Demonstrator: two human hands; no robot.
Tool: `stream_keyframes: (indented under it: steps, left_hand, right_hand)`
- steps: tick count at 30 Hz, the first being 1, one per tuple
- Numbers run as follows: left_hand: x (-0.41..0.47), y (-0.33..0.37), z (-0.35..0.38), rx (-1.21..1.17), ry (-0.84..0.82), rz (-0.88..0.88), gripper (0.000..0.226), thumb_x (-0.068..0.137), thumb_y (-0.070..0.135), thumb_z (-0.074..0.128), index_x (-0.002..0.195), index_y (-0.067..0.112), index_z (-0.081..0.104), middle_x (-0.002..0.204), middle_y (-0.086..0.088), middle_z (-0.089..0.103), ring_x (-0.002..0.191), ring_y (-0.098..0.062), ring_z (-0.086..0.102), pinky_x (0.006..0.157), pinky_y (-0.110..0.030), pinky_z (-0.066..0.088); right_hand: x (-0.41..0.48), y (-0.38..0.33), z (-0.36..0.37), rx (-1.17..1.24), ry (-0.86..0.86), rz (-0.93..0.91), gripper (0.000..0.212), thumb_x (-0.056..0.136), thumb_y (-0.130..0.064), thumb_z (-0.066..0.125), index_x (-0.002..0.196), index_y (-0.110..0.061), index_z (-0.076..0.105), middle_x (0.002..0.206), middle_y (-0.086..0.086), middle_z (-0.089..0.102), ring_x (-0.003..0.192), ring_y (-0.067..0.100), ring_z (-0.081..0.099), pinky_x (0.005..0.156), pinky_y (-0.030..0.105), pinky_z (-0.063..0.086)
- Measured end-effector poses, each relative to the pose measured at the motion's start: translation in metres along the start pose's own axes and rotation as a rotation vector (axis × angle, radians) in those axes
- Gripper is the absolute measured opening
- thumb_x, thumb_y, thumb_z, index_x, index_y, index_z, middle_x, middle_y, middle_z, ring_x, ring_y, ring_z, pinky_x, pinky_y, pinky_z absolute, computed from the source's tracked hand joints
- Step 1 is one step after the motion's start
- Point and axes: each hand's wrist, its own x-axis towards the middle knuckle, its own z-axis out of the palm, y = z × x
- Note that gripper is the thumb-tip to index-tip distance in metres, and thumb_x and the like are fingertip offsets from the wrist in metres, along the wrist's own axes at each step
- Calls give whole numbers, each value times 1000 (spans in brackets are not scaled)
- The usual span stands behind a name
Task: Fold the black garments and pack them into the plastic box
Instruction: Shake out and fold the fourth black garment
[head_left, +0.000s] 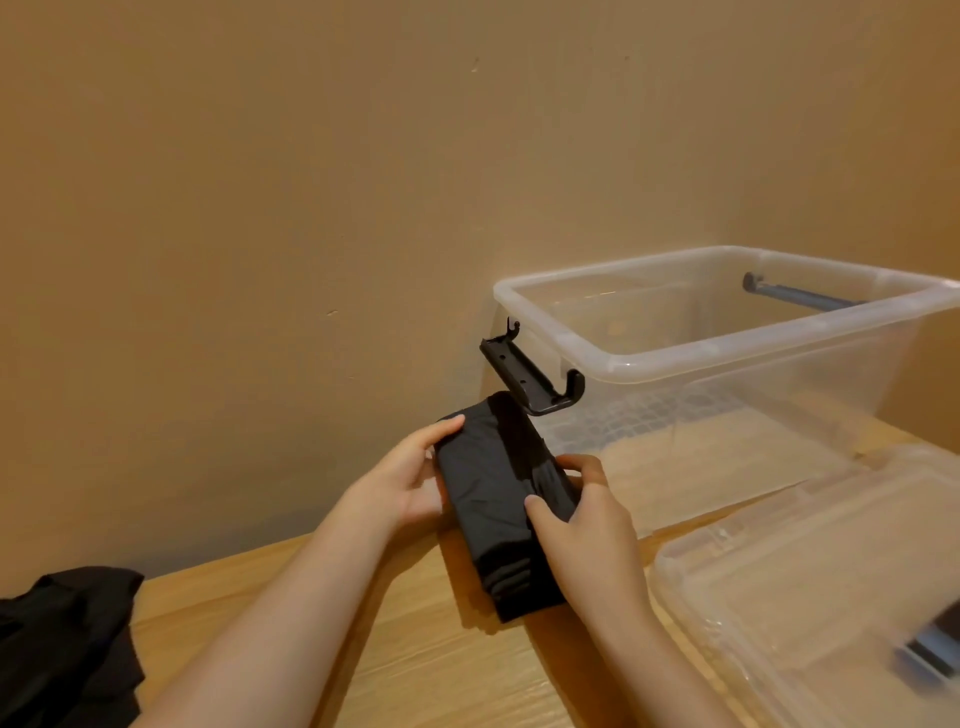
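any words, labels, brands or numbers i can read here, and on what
None: no readable text anywhere. The plastic box, its lid, the folded black garment that the left hand and right hand grip, the black pile, the wall and the table show no print or label.

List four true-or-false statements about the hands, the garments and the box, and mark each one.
1. The left hand and the right hand both grip the folded black garment. True.
2. The plastic box already holds garments. False: nothing shows inside it.
3. The lid is on the box. False: it lies on the table beside the box.
4. More black clothing lies on the table, to the person's left. True.
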Motion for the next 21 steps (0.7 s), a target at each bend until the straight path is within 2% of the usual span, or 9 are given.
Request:
stream_keyframes:
  steps: [4, 6, 8, 11, 13, 17, 21]
  left_hand:
    - [14, -2, -7, -94, -90, 45, 46, 83, 31, 64, 118, 1, 65, 120, -23, 65, 114, -37, 61, 100, -48, 44]
    - [18, -2, -8, -102, -123, 48, 49, 84, 35, 64, 120, 2, 65, 125, -23, 63, 116, -37, 60, 102, -48, 43]
    - [21, 2, -6, -79, -131, 57, 48, 82, 36, 66, 117, 3, 68, 124, -22, 64, 113, -37, 63, 100, -47, 44]
    - [27, 7, -2, 0, -96, 98, 60, 74, 34, 77, 125, 6, 62, 125, -20, 64, 116, -36, 60, 100, -47, 46]
    - [30, 12, 1, 37, -80, 126, 57, 70, 31, 77, 119, 6, 63, 118, -19, 67, 113, -34, 61, 97, -46, 47]
    - [30, 24, 4, 243, -100, 106, 45, 71, 29, 77, 109, 7, 67, 108, -16, 69, 105, -30, 62, 95, -41, 48]
    - [33, 46, 4, 529, -198, 113, 61, 60, 30, 84, 117, 15, 66, 119, -12, 66, 107, -26, 62, 89, -36, 50]
  right_hand:
    - [2, -1, -3, 57, -3, -2, 39, 90, -24, 64, 124, -28, 46, 89, -15, 59, 81, 9, 64, 68, 38, 59]
    - [1, -1, -4, 67, 11, -20, 38, 89, -24, 65, 123, -28, 48, 90, -16, 59, 80, 6, 63, 68, 34, 59]
    - [-1, -2, -4, 71, 37, -47, 37, 89, -23, 66, 122, -28, 51, 96, -18, 59, 87, 2, 61, 73, 29, 58]
    - [-2, 0, -4, 44, 75, -88, 37, 88, -24, 67, 123, -28, 53, 109, -14, 61, 101, 2, 59, 85, 30, 56]
    - [-3, 2, -5, -8, 96, -116, 38, 89, -25, 66, 125, -27, 53, 111, -12, 62, 103, 3, 59, 87, 28, 54]
    - [-4, 5, -4, -113, 122, -165, 39, 90, -26, 63, 128, -26, 53, 113, -10, 62, 103, 3, 58, 85, 20, 51]
    - [-2, 8, -3, -155, 129, -185, 39, 91, -28, 63, 129, -25, 53, 115, -10, 61, 99, 1, 55, 81, 11, 43]
